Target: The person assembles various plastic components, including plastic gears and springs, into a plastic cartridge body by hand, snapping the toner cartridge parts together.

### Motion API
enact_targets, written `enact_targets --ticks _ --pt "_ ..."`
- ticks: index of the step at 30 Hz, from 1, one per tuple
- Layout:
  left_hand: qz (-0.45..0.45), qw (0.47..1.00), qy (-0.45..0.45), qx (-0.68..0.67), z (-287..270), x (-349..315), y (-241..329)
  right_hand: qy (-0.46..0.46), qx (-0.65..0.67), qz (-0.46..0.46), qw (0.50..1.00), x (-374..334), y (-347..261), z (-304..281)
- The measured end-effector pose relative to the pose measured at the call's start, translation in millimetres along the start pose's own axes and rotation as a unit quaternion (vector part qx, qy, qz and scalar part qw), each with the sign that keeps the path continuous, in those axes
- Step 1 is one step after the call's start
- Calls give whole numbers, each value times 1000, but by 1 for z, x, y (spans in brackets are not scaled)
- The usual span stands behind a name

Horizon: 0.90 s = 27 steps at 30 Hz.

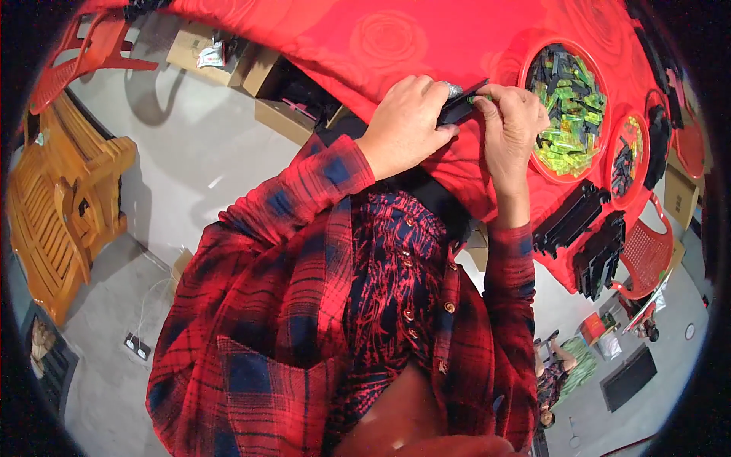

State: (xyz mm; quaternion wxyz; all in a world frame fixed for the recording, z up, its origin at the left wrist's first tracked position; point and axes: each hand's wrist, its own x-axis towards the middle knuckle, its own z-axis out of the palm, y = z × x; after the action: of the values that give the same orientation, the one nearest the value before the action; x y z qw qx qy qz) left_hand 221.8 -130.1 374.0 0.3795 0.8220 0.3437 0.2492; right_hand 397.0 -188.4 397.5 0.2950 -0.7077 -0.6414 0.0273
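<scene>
Item 1: black strip [455, 112], 1 pc, in mid-air btwn the hands, over the near edge of the red cloth [464, 152].

Item 2: L hand [411, 114], fingers curled nearly closed, strip held btwn thumb and fingers. Silvery cover [454, 90] at index tip; material unclear to me.

Item 3: R hand [510, 114], thumb and index pinched tight at strip's R end. Green fleck [471, 100] there; I can't tell if it's a separate pc.

Item 4: big tub [563, 178], mixed green and black pcs, just R of R hand. Small tub [646, 141] beyond, mixed small pcs.

Item 5: black strips, two piles, near pile [569, 217] and far pile [599, 259], by the table edge.

Risks, my est.: smooth cover on index may slip, strip twists. Uneven R pinch could cock or crack a small pc. Work sits at the edge, so a dropped pc prob. ends in lap or on floor [190, 145]. R elbow swung out might knock the piles off.
</scene>
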Motion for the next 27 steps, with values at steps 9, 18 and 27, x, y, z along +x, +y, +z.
enact_targets --ticks 9,18,27 --pt "3 1000 -6 11 -1 0 0 -12 0 -3 1000 -5 8 2" --pt "12 1000 -3 20 0 1 -1 -15 4 -17 1000 -6 13 2" --pt "-4 1000 -17 6 -2 1 1 -17 25 -5 1000 -7 16 2"
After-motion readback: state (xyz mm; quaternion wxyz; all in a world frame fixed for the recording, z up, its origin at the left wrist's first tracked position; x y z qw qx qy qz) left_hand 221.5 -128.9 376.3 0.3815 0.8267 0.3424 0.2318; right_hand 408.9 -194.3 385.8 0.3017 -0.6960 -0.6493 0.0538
